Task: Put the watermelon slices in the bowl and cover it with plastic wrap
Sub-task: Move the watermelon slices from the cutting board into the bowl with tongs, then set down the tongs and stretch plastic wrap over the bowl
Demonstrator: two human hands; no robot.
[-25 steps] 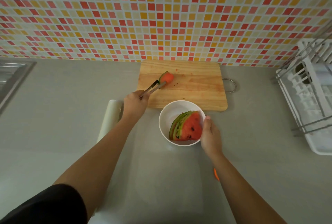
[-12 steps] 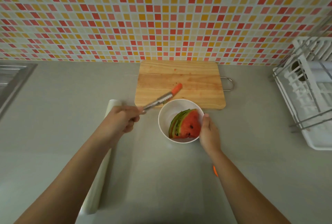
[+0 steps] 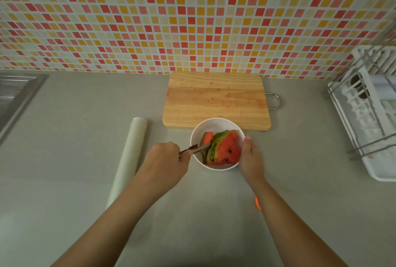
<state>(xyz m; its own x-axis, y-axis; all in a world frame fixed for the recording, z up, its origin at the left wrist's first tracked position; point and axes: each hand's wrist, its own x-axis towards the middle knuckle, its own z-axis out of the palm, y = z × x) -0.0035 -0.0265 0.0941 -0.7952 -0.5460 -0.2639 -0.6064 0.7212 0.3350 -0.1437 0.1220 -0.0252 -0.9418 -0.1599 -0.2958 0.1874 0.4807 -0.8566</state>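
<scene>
A white bowl (image 3: 216, 123) stands on the grey counter just in front of the wooden cutting board (image 3: 216, 102). Several watermelon slices (image 3: 227, 149) stand on edge inside it, rinds to the left. My left hand (image 3: 166, 159) grips metal tongs (image 3: 194, 149) whose tips reach into the bowl's left side and pinch a small slice (image 3: 207, 137) there. My right hand (image 3: 249, 155) holds the bowl's right rim. A roll of plastic wrap (image 3: 128, 159) lies on the counter left of my left hand.
A white dish rack (image 3: 370, 112) fills the right edge of the counter. A steel sink (image 3: 12, 95) is at the far left. A small orange object (image 3: 257, 203) peeks out beside my right forearm. The tiled wall stands behind the board.
My left hand carried the small slice in the tongs from the cutting board back into the bowl. The board now bears no fruit. My right hand stayed on the bowl's rim.
</scene>
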